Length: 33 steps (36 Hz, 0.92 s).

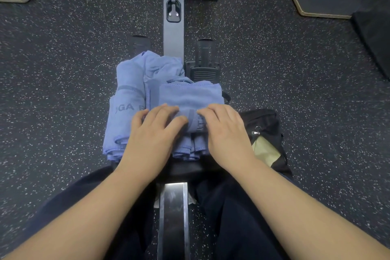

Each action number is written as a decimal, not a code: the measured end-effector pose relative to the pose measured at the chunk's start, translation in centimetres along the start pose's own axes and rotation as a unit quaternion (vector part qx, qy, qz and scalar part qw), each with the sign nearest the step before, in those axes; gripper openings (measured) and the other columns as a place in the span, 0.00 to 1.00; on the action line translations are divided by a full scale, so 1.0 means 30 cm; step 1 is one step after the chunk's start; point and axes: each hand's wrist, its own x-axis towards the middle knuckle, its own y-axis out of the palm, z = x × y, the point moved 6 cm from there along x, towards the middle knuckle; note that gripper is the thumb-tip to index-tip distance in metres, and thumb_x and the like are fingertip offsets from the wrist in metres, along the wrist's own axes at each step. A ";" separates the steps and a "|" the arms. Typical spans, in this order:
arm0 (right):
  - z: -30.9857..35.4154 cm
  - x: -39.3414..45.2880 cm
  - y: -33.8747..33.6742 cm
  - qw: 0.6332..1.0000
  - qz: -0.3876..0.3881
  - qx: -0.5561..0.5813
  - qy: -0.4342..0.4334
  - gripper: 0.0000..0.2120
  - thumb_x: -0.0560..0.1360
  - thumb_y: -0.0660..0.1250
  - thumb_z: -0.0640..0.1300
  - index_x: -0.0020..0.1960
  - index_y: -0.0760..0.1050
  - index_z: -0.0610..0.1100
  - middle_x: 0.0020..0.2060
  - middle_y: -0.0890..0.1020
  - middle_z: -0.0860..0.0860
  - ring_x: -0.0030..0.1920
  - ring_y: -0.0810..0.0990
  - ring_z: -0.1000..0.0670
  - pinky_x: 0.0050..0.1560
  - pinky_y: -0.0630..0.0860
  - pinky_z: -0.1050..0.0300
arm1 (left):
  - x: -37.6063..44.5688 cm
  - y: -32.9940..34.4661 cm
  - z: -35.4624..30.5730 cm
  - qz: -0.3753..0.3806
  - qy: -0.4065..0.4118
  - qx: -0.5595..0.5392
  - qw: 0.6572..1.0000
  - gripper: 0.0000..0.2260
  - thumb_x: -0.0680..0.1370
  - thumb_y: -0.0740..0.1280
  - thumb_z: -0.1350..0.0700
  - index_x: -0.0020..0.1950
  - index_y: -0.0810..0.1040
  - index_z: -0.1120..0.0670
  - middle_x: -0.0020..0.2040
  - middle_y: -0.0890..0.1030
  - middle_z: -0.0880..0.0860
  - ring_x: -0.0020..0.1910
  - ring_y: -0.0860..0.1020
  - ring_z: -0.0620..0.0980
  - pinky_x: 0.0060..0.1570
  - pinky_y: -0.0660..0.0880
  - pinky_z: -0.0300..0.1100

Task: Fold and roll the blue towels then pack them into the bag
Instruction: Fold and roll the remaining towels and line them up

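Observation:
A pile of blue towels sits on the black seat of a rowing machine in front of me. The top towel (190, 96) is folded into a strip, its near end rolled up. My left hand (155, 126) and my right hand (224, 126) lie side by side on that roll, fingers curled over it. A longer folded towel (126, 101) with grey lettering lies along the left, and a crumpled one (162, 66) behind. A black bag (267, 133) stands on the floor just right of the seat, unzipped, with a pale green lining showing.
The rowing machine's metal rail (173, 17) runs straight ahead, with footrests (203, 63) on both sides. Speckled dark rubber floor lies all around. Dark platforms with wooden edges (320, 12) sit at the far right and far left. My dark-trousered legs straddle the rail.

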 end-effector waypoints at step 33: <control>-0.005 0.046 0.014 0.997 -0.055 0.044 -0.024 0.18 0.66 0.69 0.34 0.55 0.80 0.44 0.52 0.79 0.45 0.52 0.75 0.43 0.56 0.70 0.51 | 0.101 0.036 0.015 0.011 -0.060 0.080 0.995 0.15 0.72 0.64 0.57 0.58 0.77 0.52 0.55 0.78 0.52 0.58 0.76 0.55 0.57 0.58 0.55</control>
